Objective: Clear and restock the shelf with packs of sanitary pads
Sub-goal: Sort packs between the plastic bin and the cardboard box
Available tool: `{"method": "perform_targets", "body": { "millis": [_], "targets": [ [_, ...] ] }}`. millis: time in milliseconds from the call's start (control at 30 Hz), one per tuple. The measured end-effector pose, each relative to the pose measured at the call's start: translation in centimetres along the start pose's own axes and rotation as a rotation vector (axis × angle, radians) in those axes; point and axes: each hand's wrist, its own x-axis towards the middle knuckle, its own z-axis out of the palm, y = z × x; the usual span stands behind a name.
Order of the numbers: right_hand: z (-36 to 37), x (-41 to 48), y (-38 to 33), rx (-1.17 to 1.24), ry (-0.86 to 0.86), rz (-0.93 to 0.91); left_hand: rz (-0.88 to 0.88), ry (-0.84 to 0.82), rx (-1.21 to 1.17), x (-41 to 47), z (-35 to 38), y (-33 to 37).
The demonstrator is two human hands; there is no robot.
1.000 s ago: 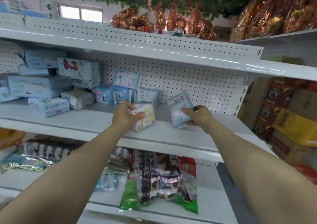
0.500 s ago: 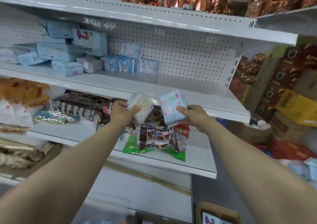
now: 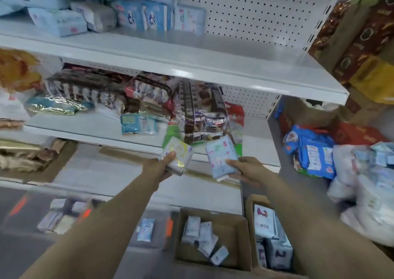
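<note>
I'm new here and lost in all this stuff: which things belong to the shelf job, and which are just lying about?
Job: white-yellow pack in the left hand; blue pack in the right hand; pad packs on the upper shelf; cardboard box holding packs.
Lying about: snack bags; patterned cartons.

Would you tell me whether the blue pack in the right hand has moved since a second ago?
Yes. The blue pack, gripped by the right hand, has come down off the pad shelf and now sits below its front edge.
</note>
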Motion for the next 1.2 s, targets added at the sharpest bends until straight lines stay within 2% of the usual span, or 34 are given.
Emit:
{"method": "perform_targets", "body": {
  "millis": [267, 367, 533, 767, 900, 1033, 1200],
  "targets": [
    [5.5, 3.8, 11.7, 0.192, 0.109, 0.262, -0.264, -0.058, 0.001, 4.6, -6.5, -6.5],
    [6.9, 5.0, 16.3, 0.15, 0.165, 0.327, -0.31, -0.071, 0.025, 6.8, -8.7, -9.8],
    [7.2, 8.4, 25.2, 0.088, 0.306, 0.395, -0.372, 0.037, 0.026, 9.9, -11.3, -16.1],
    [7.6, 16.4, 36.4, 0.053, 0.349, 0.517, -0.415, 0.08, -0.042, 17.2, -13.7, -26.0],
    [9.2, 22.3, 42.7, 0.044, 0.385, 0.534, -0.406, 0.088, -0.039, 22.4, -13.8, -32.1],
    [10.5, 27.7, 48.6, 0.146, 0.408, 0.521, -0.436, 0.072, -0.079, 27.6, -14.3, -37.9],
    [10.0, 32.2, 54.3, 0.139, 0.475, 0.522, -0.461, 0.036, -0.123, 32.2, -14.9, -42.9]
  ]
}}
